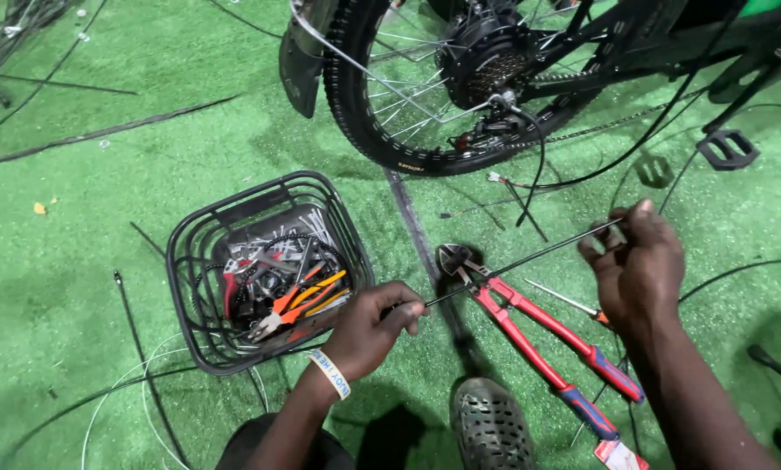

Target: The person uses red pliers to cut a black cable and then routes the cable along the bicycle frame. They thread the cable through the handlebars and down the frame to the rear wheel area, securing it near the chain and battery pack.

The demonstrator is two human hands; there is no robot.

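Nearest, a grey perforated clog [491, 426] planted on green artificial turf [86, 261]; just beyond, left hand [375, 329] low and knuckles up, white wristband [330, 373] at the wrist, fingers pinched together on the near end of a thin black cable [529, 257]; right hand [636, 265] raised higher, wrist bent, fingertips clamped on the far end of the same cable; stretched taut between both hands, long axis slanting from lower left up to upper right, stiff and smooth (thin as a spoke). Beneath it, flat on the turf, red-handled bolt cutters [538, 331], steel jaws toward the wheel, blue grips toward the clog; a slim screwdriver [566, 301] just beside them. Left of the hand, a black wire basket [199, 261] crammed with metal parts and orange pliers [299, 300]. Farthest, a knobbly rear bicycle wheel [364, 113], spokes, cog cluster, black pedal [726, 149].
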